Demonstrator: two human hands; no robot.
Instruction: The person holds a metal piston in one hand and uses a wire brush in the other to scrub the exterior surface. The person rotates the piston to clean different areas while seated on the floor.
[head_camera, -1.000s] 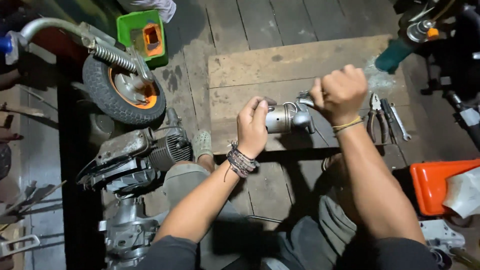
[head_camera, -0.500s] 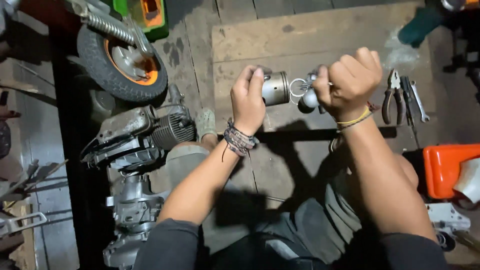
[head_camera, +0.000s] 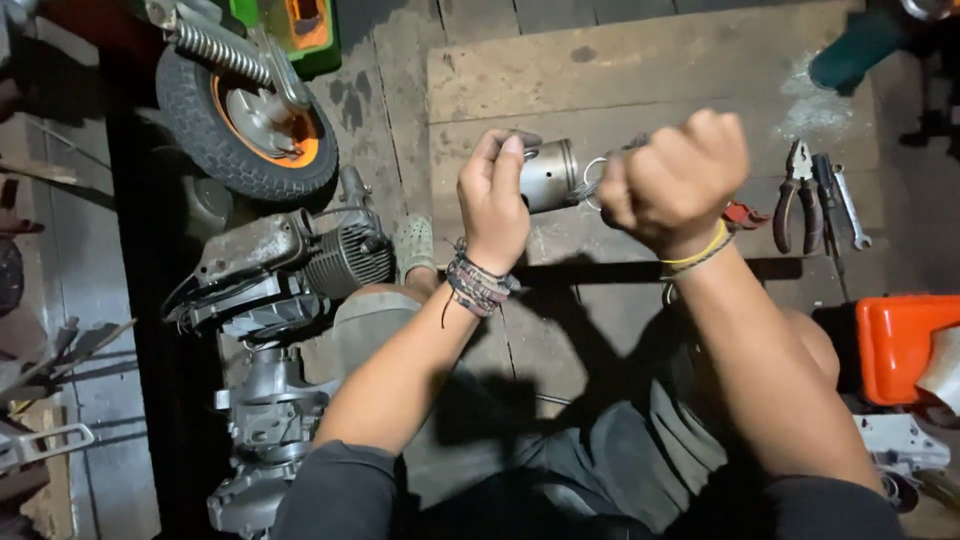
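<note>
Currently the metal piston (head_camera: 548, 174) is held up in mid-air over the wooden board (head_camera: 640, 70), clear of the floor. Left hand (head_camera: 495, 200) is closed around its crown end, fingers wrapped over the top. Right hand (head_camera: 678, 178) is fisted tight on a thin tool, tip meeting the piston's open end beside a small wire ring (head_camera: 592, 170); what the tool is, I cannot tell. Judged step: working a clip or ring at the piston's pin bore. The next move would call for a steady left grip and fine pressure from the right. Pliers (head_camera: 797, 192) and wrenches (head_camera: 840, 205) lie on the board to the right. Engine (head_camera: 290, 265) and wheel (head_camera: 245, 110) sit left; orange container (head_camera: 900, 345) right.
</note>
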